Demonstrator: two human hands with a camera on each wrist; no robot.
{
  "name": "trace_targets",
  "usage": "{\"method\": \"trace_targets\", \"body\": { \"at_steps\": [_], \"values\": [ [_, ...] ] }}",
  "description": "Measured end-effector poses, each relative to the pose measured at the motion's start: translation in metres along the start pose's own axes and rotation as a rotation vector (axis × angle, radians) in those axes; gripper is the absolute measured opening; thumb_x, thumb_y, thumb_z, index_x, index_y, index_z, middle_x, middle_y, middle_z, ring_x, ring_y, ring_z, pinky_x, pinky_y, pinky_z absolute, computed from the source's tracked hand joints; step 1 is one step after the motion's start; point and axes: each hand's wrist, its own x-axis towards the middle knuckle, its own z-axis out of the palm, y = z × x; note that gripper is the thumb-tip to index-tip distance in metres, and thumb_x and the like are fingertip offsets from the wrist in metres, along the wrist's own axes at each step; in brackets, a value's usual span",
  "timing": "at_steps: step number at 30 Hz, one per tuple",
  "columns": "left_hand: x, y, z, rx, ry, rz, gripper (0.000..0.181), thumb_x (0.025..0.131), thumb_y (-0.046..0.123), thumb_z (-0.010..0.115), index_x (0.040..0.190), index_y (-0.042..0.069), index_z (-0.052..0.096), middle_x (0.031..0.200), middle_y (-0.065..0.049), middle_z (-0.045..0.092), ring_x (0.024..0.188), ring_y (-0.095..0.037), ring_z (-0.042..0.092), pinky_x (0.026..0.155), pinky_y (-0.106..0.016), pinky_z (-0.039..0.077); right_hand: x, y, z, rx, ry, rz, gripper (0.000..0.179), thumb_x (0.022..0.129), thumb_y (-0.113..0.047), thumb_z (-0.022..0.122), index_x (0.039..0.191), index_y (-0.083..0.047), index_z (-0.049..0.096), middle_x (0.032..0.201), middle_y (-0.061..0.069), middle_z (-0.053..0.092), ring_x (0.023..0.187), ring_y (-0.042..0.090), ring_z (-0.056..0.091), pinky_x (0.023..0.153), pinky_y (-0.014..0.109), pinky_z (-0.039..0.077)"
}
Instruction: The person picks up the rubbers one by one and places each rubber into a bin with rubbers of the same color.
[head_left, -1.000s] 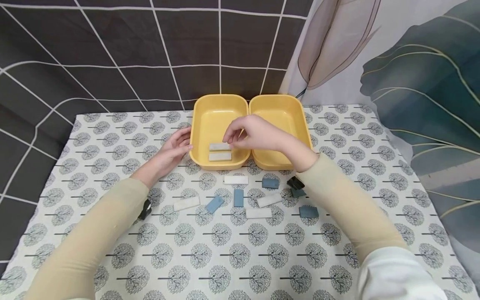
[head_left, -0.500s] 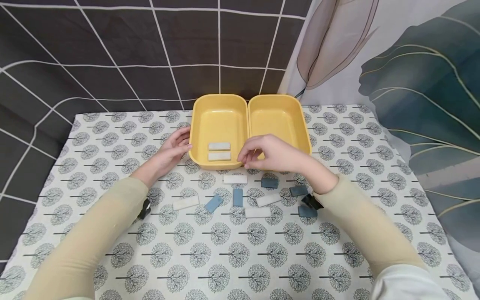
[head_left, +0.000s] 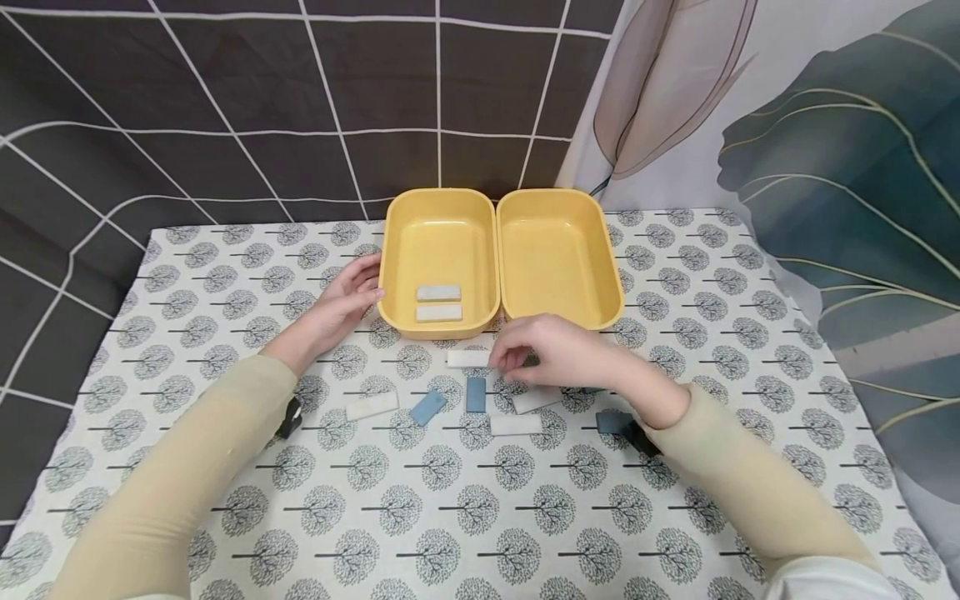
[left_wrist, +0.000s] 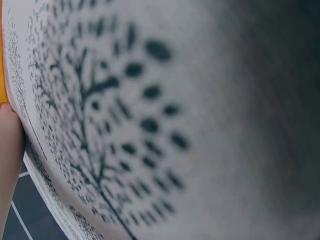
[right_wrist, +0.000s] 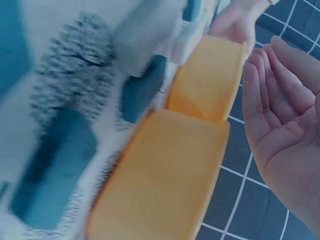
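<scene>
In the head view my left hand [head_left: 339, 302] rests against the left side of the left yellow bin [head_left: 442, 333], thumb at the rim. Two whitish bars [head_left: 438, 312] lie side by side inside that bin. My right hand [head_left: 558, 354] hovers in front of the right yellow bin [head_left: 615, 308], its fingers loosely bent near a white bar [head_left: 467, 358] on the cloth. The right wrist view shows that hand's palm [right_wrist: 290, 135] with nothing in it. Blue-grey blocks [head_left: 476, 395] lie close by; some are hidden under the right hand and forearm.
More white bars [head_left: 516, 425] and a blue block [head_left: 428, 407] are scattered across the tree-print tablecloth [head_left: 420, 517]. A dark gridded backdrop [head_left: 375, 100] stands behind the bins. The left wrist view is mostly blurred cloth.
My right hand has moved from over the left bin back toward me, to the bars and blocks in front. The left hand has stayed at the bin.
</scene>
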Motion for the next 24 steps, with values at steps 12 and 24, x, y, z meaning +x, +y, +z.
{"method": "trace_targets", "body": {
  "at_steps": [12,24],
  "values": [
    [0.000,0.000,0.001,0.006,0.009,-0.004,0.073,0.099,-0.010,0.050,0.166,0.001,0.022,0.152,0.001,0.043,0.135,-0.009,0.047,0.133,-0.029,0.031,-0.019,0.021,0.017,0.006,-0.032,0.080,0.024,0.083,-0.003,0.085,0.106,-0.008,0.079,0.103,0.002,0.077,0.089,0.008,0.070,0.085,0.022,0.064],
    [0.000,0.000,0.001,0.015,0.009,-0.006,0.074,0.099,-0.010,0.049,0.166,0.001,0.021,0.156,-0.003,0.041,0.134,-0.009,0.047,0.133,-0.029,0.031,-0.022,0.034,0.025,-0.020,-0.082,0.125,0.029,0.080,-0.005,0.088,0.107,-0.011,0.079,0.101,-0.003,0.075,0.090,0.006,0.067,0.086,0.022,0.062]
  ]
}}
